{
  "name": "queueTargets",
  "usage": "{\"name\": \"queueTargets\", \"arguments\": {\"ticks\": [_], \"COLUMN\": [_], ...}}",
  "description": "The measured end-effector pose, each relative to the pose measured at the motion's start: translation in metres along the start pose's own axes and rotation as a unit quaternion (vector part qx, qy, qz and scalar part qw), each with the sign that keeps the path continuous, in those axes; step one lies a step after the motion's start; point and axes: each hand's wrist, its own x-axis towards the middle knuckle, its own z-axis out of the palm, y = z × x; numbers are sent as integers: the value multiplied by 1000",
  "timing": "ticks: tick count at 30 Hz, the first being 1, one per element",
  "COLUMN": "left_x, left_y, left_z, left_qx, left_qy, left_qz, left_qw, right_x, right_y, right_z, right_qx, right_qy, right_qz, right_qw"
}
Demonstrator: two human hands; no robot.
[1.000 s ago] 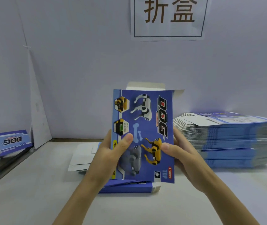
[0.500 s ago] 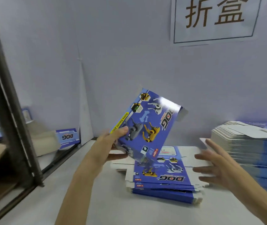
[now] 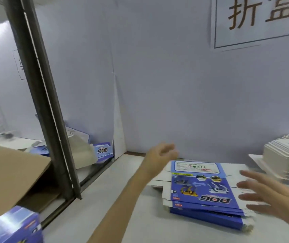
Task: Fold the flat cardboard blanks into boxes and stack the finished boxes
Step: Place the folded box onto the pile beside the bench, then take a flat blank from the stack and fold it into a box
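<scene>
Head view, right hand (image 3: 270, 197) fingers spread beside flat blanks (image 3: 201, 190), left hand (image 3: 159, 155) blurred, seemingly loose, empty

A low pile of flat blanks (image 3: 205, 195) is lying on the table at about four o'clock in the view, printed face up. It is blue, showing yellow and white robot dogs, a white label panel at its far end and the word DOG upside down at its near end. Its sheets are sitting slightly fanned, with white flaps poking out. At three o'clock, a tall stack of blanks (image 3: 287, 160) is resting pale side up. A blurred blue box (image 3: 12, 227) is showing at seven o'clock. Another blue box (image 3: 103, 152) marked DOG is lying near eight o'clock.
</scene>
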Motion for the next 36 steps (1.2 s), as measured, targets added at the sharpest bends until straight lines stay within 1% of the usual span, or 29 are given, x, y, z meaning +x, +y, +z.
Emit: {"name": "queueTargets", "arguments": {"ticks": [1,2,3,5,7,9,12,13,14,15,16,17,18,19,20,21,22,23,25,27,29,31,34,36], "left_x": [-7,-14,-19,-32,-45,-58,-70,-72,-73,-74,-75,-73,-68,-63,-57,-52,-47,-44,-41,-43,-46,-49,-52,-53], "left_y": [-12,-23,-33,-48,-59,-64,-61,-58,-55,-48,-38,-28,-20,-10,3,16,30,43,65,75,76,74,76,74], "left_z": [25,46,63,86,99,105,97,92,85,76,65,53,41,30,19,12,7,6,10,21,37,54,72,78], "left_qx": [83,171,245,344,410,443,478,482,465,444,406,354,306,267,232,192,133,56,-91,-168,-200,-222,-231,-220], "left_qy": [-86,-148,-191,-232,-211,-188,-190,-156,-95,-54,-35,-1,42,83,136,190,217,216,180,159,134,109,79,51], "left_qz": [-2,-1,0,10,50,87,139,177,237,279,276,259,232,206,202,213,218,211,184,163,135,113,93,77], "left_qw": [993,974,951,910,886,872,846,844,848,850,871,899,923,938,942,939,942,952,962,959,961,962,965,971], "right_x": [-2,-2,-2,1,4,5,6,6,6,5,3,1,-1,-4,-6,-8,-11,-13,-16,-19,-22,-23,-23,-24], "right_y": [3,7,12,21,29,33,31,29,26,22,17,11,5,-2,-8,-13,-17,-20,-21,-23,-26,-30,-31,-31], "right_z": [4,7,10,14,15,13,11,10,8,7,5,3,0,-2,-5,-7,-8,-6,-1,7,8,4,-4,-4], "right_qx": [-32,-67,-104,-167,-209,-245,-248,-245,-239,-228,-210,-185,-153,-118,-85,-62,-51,-47,-41,-18,33,57,44,42], "right_qy": [-7,-10,-14,-25,-30,-27,2,21,49,82,117,155,194,229,253,261,249,224,171,133,108,119,146,150], "right_qz": [1,2,3,8,13,13,-2,-18,-42,-73,-110,-149,-183,-207,-223,-231,-231,-225,-201,-191,-206,-222,-243,-237], "right_qw": [999,998,994,986,977,969,969,969,969,967,964,959,952,944,937,935,939,947,964,972,972,966,958,959]}}
